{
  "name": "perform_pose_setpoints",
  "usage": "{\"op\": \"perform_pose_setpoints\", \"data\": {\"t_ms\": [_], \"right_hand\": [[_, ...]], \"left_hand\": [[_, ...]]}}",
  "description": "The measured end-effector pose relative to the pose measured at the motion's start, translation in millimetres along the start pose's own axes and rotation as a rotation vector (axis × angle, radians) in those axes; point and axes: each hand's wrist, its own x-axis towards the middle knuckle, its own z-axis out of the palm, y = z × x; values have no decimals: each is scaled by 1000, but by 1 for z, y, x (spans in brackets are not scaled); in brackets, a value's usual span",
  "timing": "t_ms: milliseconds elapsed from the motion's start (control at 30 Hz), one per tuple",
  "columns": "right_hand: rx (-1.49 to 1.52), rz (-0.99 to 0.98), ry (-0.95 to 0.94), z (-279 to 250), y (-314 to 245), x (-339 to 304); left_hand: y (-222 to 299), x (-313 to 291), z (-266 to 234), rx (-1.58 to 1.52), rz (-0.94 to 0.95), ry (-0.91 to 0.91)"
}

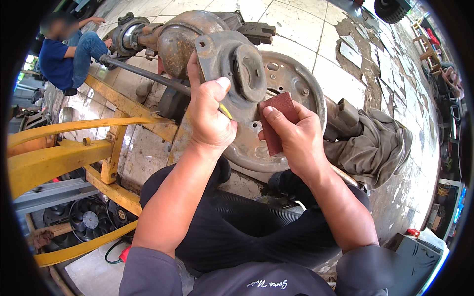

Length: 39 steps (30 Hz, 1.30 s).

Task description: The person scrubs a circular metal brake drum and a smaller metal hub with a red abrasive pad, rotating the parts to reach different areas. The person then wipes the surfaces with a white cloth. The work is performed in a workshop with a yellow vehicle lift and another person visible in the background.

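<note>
My left hand [210, 113] grips a rusty grey metal bracket [237, 69] with a round hole, holding it up over an axle. A thin yellow strip shows under the thumb. My right hand [294, 138] pinches a folded piece of dark red sandpaper [277, 118] against the bracket's lower edge. Behind them sits a round perforated backing plate [291, 84] on a rusty rear axle housing [182, 39].
A yellow steel frame [74, 148] runs along the left, with black fans [89, 217] under it. A grey rag [375, 143] drapes the axle end at right. Another person [69, 52] sits on the tiled floor at upper left. Clutter lines the right edge.
</note>
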Motion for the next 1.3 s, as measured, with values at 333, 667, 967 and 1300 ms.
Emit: {"op": "perform_pose_setpoints", "data": {"t_ms": [333, 667, 967, 1300], "right_hand": [[-130, -67, -65, -4, -11, -8], [-430, -47, -145, -5, -7, -5], [-338, -14, -70, -13, -9, 1], [-371, -85, 10, -35, -9, 14]], "left_hand": [[4, 2, -4, 40, 74, -31], [2, 1, -5, 27, 49, -9], [-6, 16, -16, -118, -147, 164], [-23, 2, -38, 133, -264, 134]]}}
